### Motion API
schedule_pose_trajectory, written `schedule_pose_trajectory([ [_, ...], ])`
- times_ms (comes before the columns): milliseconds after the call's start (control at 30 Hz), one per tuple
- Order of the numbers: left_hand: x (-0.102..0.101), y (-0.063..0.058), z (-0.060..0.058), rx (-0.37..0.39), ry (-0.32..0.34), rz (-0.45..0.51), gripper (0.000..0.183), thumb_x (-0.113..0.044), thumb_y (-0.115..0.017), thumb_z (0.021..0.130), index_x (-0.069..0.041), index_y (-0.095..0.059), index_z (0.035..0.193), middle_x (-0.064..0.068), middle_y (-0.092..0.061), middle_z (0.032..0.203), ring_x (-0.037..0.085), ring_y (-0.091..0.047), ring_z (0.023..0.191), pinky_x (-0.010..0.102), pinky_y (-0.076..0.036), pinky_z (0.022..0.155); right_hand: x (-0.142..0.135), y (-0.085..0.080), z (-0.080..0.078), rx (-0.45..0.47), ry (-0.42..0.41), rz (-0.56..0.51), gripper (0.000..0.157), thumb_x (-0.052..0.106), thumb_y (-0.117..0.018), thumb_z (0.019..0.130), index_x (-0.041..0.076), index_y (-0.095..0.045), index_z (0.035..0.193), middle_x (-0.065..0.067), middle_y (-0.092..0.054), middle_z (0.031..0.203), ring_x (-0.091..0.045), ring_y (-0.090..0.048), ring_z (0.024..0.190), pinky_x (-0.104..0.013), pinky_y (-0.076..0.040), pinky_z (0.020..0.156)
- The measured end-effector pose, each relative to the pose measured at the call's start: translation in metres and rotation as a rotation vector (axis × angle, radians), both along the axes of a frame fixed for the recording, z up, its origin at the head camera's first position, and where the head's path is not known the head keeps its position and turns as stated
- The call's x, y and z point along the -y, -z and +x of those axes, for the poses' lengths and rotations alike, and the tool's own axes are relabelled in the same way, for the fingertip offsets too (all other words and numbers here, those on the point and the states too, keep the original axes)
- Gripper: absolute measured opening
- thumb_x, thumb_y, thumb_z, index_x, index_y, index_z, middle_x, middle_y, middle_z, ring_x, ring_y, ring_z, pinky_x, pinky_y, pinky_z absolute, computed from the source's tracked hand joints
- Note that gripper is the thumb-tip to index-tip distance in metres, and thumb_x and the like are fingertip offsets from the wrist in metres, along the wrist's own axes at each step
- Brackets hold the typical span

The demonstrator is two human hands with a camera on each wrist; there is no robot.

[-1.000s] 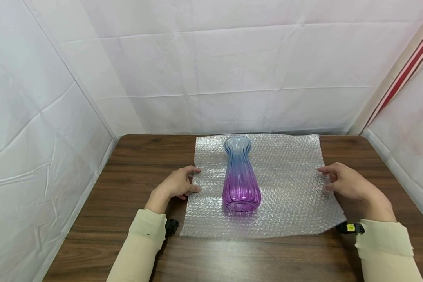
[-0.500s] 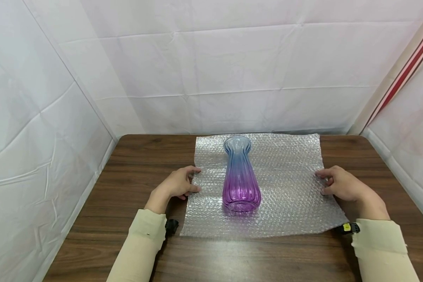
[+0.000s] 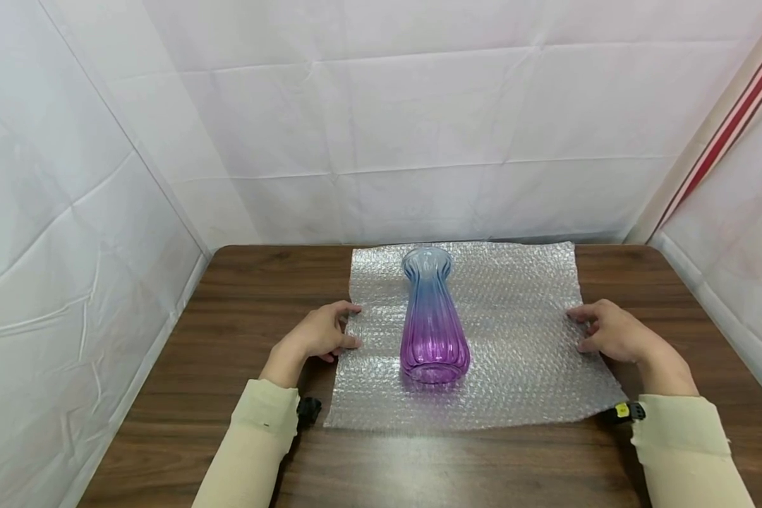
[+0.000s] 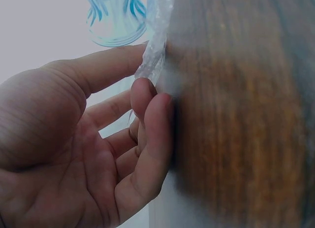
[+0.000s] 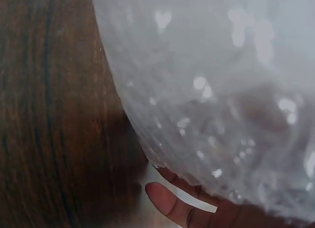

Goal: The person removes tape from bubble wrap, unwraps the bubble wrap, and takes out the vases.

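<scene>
Head view: the vase (image 3: 434, 324) lies on its side before me, between my hands, on a sheet of wrap (image 3: 514, 331) spread over the table (image 3: 248, 296). Its mouth points away from me and its base faces me. The ribbed glass runs from pale blue at the flared mouth to purple at the wide base, and it is clear enough that light passes through and tints the wrap purple just in front. It lies nearer the wrap's left edge than its right.

My left hand (image 3: 314, 333) grips that left edge: thumb and index on top, other fingers curled under, with the bubbled rim caught between them in the left wrist view. The vase's blue end shows there too, cut off by the frame and washed out.

My right hand (image 3: 622, 335) pinches the opposite edge, thumb and forefinger on top. In the right wrist view the wrap hides most of that hand; only some fingers show, beneath its edge. Neither hand touches the vase.

Both cuffs (image 3: 267, 409) are pale, with a small black device (image 3: 307, 411) at each wrist. White cloth (image 3: 432, 127) hangs behind the table, a red stripe (image 3: 727, 137) at its right.
</scene>
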State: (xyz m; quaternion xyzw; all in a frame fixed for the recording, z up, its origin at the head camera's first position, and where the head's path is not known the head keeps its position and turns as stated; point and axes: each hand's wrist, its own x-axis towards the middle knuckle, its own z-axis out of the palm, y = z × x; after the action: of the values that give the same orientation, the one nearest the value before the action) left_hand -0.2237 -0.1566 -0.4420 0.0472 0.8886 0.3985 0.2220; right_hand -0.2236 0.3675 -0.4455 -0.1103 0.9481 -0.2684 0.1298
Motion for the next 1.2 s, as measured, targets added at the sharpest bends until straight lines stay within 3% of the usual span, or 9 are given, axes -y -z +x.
schedule_pose_trajectory([
  [333, -0.001, -0.004, 0.001, -0.014, 0.025, -0.014, 0.066, -0.018, -0.081, 0.092, -0.024, -0.053, 0.151, 0.009, -0.062, 0.083, 0.021, -0.062, 0.066, 0.035, -0.06, 0.058, -0.005, -0.012, 0.005, 0.006, -0.06, 0.012, 0.069, 0.013, -0.082, 0.086, -0.018, -0.052, 0.14, -0.037, -0.059, 0.133, -0.037, -0.064, 0.108, -0.038, -0.057, 0.082],
  [467, 0.0, -0.003, 0.0, -0.016, 0.037, -0.03, 0.067, -0.019, -0.081, 0.092, -0.024, -0.052, 0.152, 0.01, -0.062, 0.084, 0.021, -0.062, 0.066, 0.035, -0.061, 0.058, -0.01, -0.02, 0.01, 0.035, -0.034, 0.004, 0.07, 0.021, -0.078, 0.092, -0.016, -0.048, 0.144, -0.033, -0.063, 0.13, -0.04, -0.064, 0.114, -0.039, -0.057, 0.084],
  [700, 0.003, -0.004, -0.001, -0.03, 0.058, -0.053, 0.066, -0.022, -0.079, 0.094, -0.024, -0.05, 0.153, 0.009, -0.063, 0.082, 0.02, -0.061, 0.066, 0.034, -0.06, 0.057, -0.014, -0.036, 0.02, 0.083, 0.031, -0.032, 0.066, 0.03, -0.071, 0.1, -0.009, -0.047, 0.148, -0.028, -0.063, 0.135, -0.032, -0.062, 0.12, -0.028, -0.053, 0.083],
  [867, 0.007, -0.006, -0.001, -0.056, 0.06, -0.06, 0.063, -0.025, -0.078, 0.094, -0.022, -0.052, 0.152, 0.011, -0.069, 0.102, 0.02, -0.063, 0.069, 0.034, -0.06, 0.058, -0.013, -0.047, 0.029, 0.096, 0.05, -0.052, 0.067, 0.038, -0.064, 0.104, -0.005, -0.044, 0.152, -0.028, -0.061, 0.138, -0.024, -0.062, 0.118, -0.021, -0.052, 0.081],
  [1000, 0.01, -0.011, 0.0, -0.088, 0.053, -0.072, 0.062, -0.027, -0.076, 0.096, -0.017, -0.051, 0.152, 0.011, -0.069, 0.115, 0.02, -0.065, 0.075, 0.034, -0.06, 0.06, -0.009, -0.053, 0.034, 0.105, 0.072, -0.062, 0.07, 0.044, -0.059, 0.106, -0.001, -0.039, 0.156, -0.026, -0.061, 0.138, -0.022, -0.063, 0.116, -0.024, -0.054, 0.081],
  [1100, 0.011, -0.016, 0.001, -0.123, 0.039, -0.105, 0.062, -0.029, -0.073, 0.098, -0.016, -0.049, 0.153, 0.009, -0.07, 0.104, 0.02, -0.065, 0.071, 0.033, -0.057, 0.061, -0.003, -0.057, 0.035, 0.088, 0.09, -0.061, 0.071, 0.049, -0.056, 0.106, 0.002, -0.039, 0.157, -0.026, -0.06, 0.142, -0.03, -0.061, 0.122, -0.028, -0.054, 0.082],
  [1200, 0.011, -0.021, 0.002, -0.177, 0.016, -0.138, 0.059, -0.032, -0.071, 0.099, -0.017, -0.05, 0.152, 0.006, -0.066, 0.093, 0.019, -0.06, 0.065, 0.033, -0.051, 0.063, 0.004, -0.06, 0.033, 0.017, 0.082, -0.013, 0.068, 0.051, -0.054, 0.106, 0.003, -0.046, 0.154, -0.025, -0.062, 0.141, -0.036, -0.059, 0.126, -0.031, -0.052, 0.085],
])
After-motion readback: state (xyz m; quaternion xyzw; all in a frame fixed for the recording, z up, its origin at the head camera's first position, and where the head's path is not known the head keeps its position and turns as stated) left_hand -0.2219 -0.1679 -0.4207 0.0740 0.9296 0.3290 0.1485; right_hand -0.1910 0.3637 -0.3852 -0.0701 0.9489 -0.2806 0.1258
